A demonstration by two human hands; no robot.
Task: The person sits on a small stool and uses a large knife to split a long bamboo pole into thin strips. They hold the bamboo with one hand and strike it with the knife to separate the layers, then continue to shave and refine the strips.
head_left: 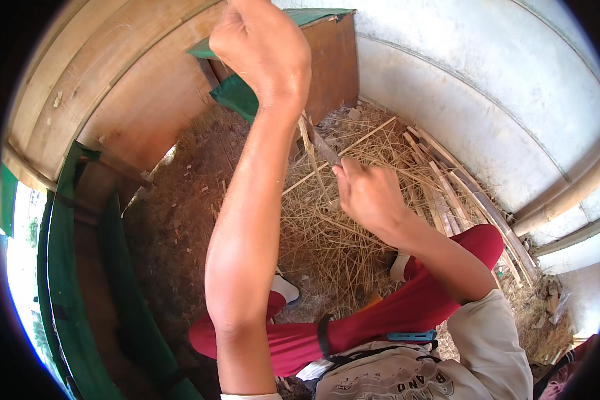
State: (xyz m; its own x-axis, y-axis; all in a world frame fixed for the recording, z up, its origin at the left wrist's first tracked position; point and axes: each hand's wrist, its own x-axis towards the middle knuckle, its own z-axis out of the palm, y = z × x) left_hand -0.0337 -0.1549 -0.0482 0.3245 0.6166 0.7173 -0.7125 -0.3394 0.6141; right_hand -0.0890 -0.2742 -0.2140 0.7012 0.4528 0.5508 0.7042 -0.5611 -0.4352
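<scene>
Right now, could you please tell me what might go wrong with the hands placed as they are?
The blade in the right hand appears to run up toward the wrist of the left hand, so a slip might cut it. The light wooden strip beside the blade looks thin and could snap or splinter. Loose straw-like pieces lie between the shoes, so they might slide underfoot on standing up.

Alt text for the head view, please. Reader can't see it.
The right hand grips a flat grey-bladed knife beside a thin tan wooden strip; the left hand is a fist at the top edge. Loose straw-coloured strips litter brown dirt ground beyond bent legs in dark red trousers, with a whitish wall at right.
</scene>
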